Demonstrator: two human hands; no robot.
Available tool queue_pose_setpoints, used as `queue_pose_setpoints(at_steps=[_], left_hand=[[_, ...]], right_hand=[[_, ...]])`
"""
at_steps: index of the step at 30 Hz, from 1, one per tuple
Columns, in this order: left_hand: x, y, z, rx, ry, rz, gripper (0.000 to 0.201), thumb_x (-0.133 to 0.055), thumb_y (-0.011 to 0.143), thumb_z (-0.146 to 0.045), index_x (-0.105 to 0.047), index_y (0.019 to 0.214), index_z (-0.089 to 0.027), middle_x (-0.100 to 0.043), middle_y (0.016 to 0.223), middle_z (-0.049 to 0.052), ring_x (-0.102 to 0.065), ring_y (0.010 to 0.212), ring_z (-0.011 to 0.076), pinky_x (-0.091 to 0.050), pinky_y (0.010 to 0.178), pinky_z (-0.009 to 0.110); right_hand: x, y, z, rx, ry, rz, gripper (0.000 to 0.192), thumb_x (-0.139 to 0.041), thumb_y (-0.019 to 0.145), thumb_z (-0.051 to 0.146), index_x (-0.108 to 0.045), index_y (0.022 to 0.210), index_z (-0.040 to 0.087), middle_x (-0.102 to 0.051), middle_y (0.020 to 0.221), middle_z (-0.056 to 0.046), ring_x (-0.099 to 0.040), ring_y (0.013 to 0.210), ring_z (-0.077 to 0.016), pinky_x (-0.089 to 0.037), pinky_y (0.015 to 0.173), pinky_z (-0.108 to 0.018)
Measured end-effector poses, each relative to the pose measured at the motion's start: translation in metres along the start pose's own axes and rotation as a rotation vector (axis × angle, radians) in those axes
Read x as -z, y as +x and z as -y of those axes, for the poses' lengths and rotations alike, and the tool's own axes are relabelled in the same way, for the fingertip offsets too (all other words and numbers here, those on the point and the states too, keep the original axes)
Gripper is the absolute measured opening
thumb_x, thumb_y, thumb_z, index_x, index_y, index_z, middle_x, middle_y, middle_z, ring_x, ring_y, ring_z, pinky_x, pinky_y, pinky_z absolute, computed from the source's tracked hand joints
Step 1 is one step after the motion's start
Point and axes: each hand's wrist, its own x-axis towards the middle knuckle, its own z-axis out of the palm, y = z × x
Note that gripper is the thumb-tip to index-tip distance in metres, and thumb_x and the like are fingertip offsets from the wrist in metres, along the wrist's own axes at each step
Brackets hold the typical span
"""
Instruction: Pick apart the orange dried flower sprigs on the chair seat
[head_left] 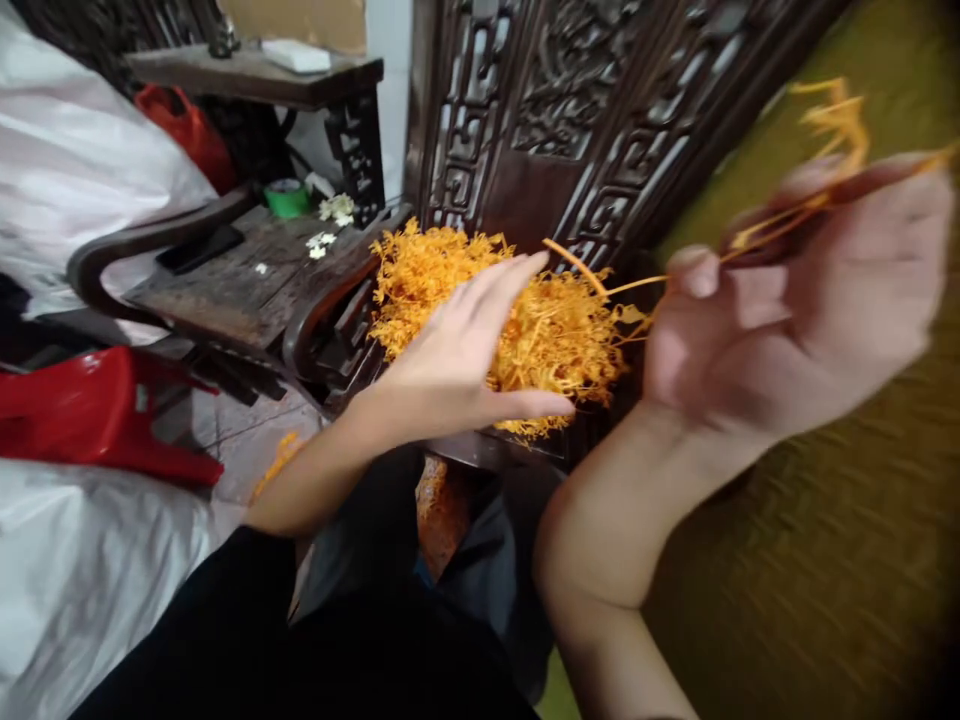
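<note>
A heap of orange artificial flower sprigs (559,330) lies on a dark carved wooden seat (330,340). My left hand (465,350) hovers over the heap with its fingers spread, touching or just above the sprigs; nothing is clearly held. My right hand (787,310) is raised at the right and blurred. It pinches a few orange sprigs (825,140) whose stems trail back toward the heap.
A carved dark wood panel (570,110) rises behind the heap. A second wooden chair (225,270) at left carries a phone, white flowers (334,215) and green tape (286,197). A red plastic stool (97,410) and white plastic sheets (82,580) lie at left. An olive cushion (825,560) fills the right.
</note>
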Motion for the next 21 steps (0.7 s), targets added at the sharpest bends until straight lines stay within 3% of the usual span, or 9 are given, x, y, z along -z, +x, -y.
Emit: queue_pose_setpoints(at_steps=[2, 5, 8, 12, 15, 17, 19, 21], left_hand=[[-0.02, 0.036, -0.001, -0.022, -0.067, 0.053, 0.086, -0.081, 0.084, -0.046, -0.043, 0.158, -0.024, -0.052, 0.159, 0.016, -0.058, 0.139, 0.0376, -0.051, 0.113, 0.051], [-0.036, 0.075, 0.012, 0.054, -0.178, 0.153, 0.083, -0.076, 0.085, -0.023, -0.042, 0.16, -0.02, -0.071, 0.133, 0.016, -0.075, 0.101, 0.0283, -0.06, 0.093, 0.042], [-0.036, 0.096, 0.028, 0.17, -0.334, 0.299, 0.097, -0.076, 0.075, -0.011, -0.037, 0.164, -0.017, -0.079, 0.102, 0.01, -0.072, 0.07, 0.0188, -0.06, 0.071, 0.032], [-0.026, 0.099, 0.041, 0.25, -0.52, 0.466, 0.117, -0.08, 0.073, -0.013, -0.015, 0.171, -0.018, -0.077, 0.089, 0.005, -0.074, 0.076, 0.0195, -0.06, 0.068, 0.027], [-0.022, 0.094, 0.047, 0.307, -0.624, 0.416, 0.113, -0.074, 0.084, -0.018, -0.002, 0.172, -0.016, -0.076, 0.087, 0.006, -0.076, 0.085, 0.0212, -0.06, 0.072, 0.029], [-0.022, 0.091, 0.05, 0.376, -0.662, 0.385, 0.109, -0.068, 0.09, -0.019, 0.004, 0.172, -0.017, -0.076, 0.085, 0.008, -0.075, 0.081, 0.0211, -0.058, 0.065, 0.028], [-0.023, 0.089, 0.054, 0.456, -0.653, 0.398, 0.109, -0.065, 0.092, -0.017, 0.01, 0.171, -0.019, -0.076, 0.086, 0.009, -0.073, 0.073, 0.0203, -0.053, 0.054, 0.025], [-0.023, 0.087, 0.055, 0.522, -0.62, 0.428, 0.111, -0.064, 0.091, -0.015, 0.013, 0.171, -0.019, -0.077, 0.087, 0.01, -0.071, 0.068, 0.0199, -0.049, 0.049, 0.024]], right_hand=[[0.003, 0.0, -0.003, 0.164, 0.041, 0.066, 0.013, -0.066, 0.097, 0.026, -0.078, 0.101, 0.028, -0.069, 0.1, -0.002, -0.071, 0.099, -0.0177, -0.046, 0.058, -0.024], [0.013, 0.005, -0.012, 0.169, -0.054, 0.057, 0.014, -0.067, 0.099, 0.039, -0.073, 0.106, 0.029, -0.068, 0.11, -0.006, -0.07, 0.1, -0.0206, -0.057, 0.067, -0.031], [0.03, 0.015, -0.019, 0.166, -0.227, 0.003, 0.025, -0.06, 0.102, 0.05, -0.069, 0.113, 0.03, -0.067, 0.119, -0.007, -0.07, 0.106, -0.0238, -0.062, 0.077, -0.039], [0.054, 0.026, -0.026, 0.047, -0.253, -0.035, 0.029, -0.064, 0.098, 0.053, -0.069, 0.112, 0.028, -0.07, 0.117, -0.006, -0.072, 0.1, -0.0204, -0.064, 0.08, -0.039], [0.067, 0.026, -0.026, -0.133, -0.276, -0.013, 0.028, -0.068, 0.094, 0.051, -0.068, 0.105, 0.025, -0.073, 0.109, -0.005, -0.073, 0.093, -0.0169, -0.065, 0.085, -0.039], [0.069, 0.022, -0.02, -0.213, -0.423, -0.01, 0.027, -0.07, 0.093, 0.049, -0.069, 0.102, 0.024, -0.074, 0.101, -0.005, -0.073, 0.089, -0.0175, -0.065, 0.085, -0.041], [0.065, 0.017, -0.007, -0.18, -0.715, -0.028, 0.024, -0.073, 0.09, 0.043, -0.072, 0.102, 0.022, -0.074, 0.097, -0.006, -0.073, 0.089, -0.0201, -0.064, 0.088, -0.044], [0.053, 0.01, 0.01, -0.022, -0.995, -0.065, 0.021, -0.073, 0.09, 0.035, -0.074, 0.106, 0.021, -0.075, 0.104, -0.007, -0.073, 0.095, -0.0224, -0.062, 0.092, -0.047]])
